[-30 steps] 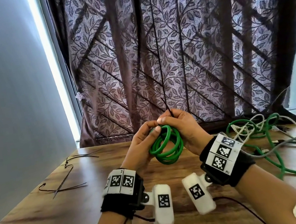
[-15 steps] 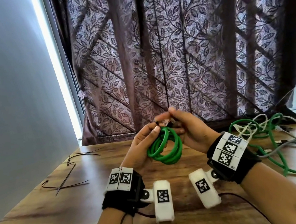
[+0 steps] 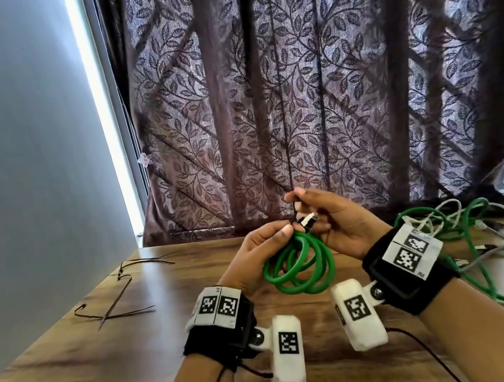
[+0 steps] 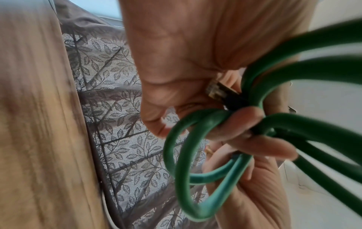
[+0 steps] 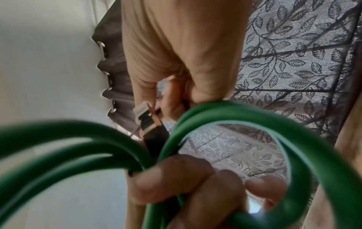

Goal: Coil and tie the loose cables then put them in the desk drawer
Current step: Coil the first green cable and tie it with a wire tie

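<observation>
I see left hand (image 3: 253, 252) pinching top of coiled green cable (image 3: 299, 265), held above wooden desk (image 3: 106, 360). Right hand (image 3: 340, 223) grasping thin black tie at coil's 12 o'clock, beside clear plug (image 3: 309, 220). Loose cables (image 3: 479, 232) at 3 o'clock, spare ties (image 3: 119, 295) at 9.

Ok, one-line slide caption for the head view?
Both hands, left and right, hold a coiled green cable above the wooden desk; loose cables wait at right.

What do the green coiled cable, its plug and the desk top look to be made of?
Green coiled cable: smooth, matte jacket, likely rubber or PVC; bends in even loops. Plug: clear, glossy plastic, black boot behind it. Desk top: wood grain with slight sheen, possibly laminate.
</observation>
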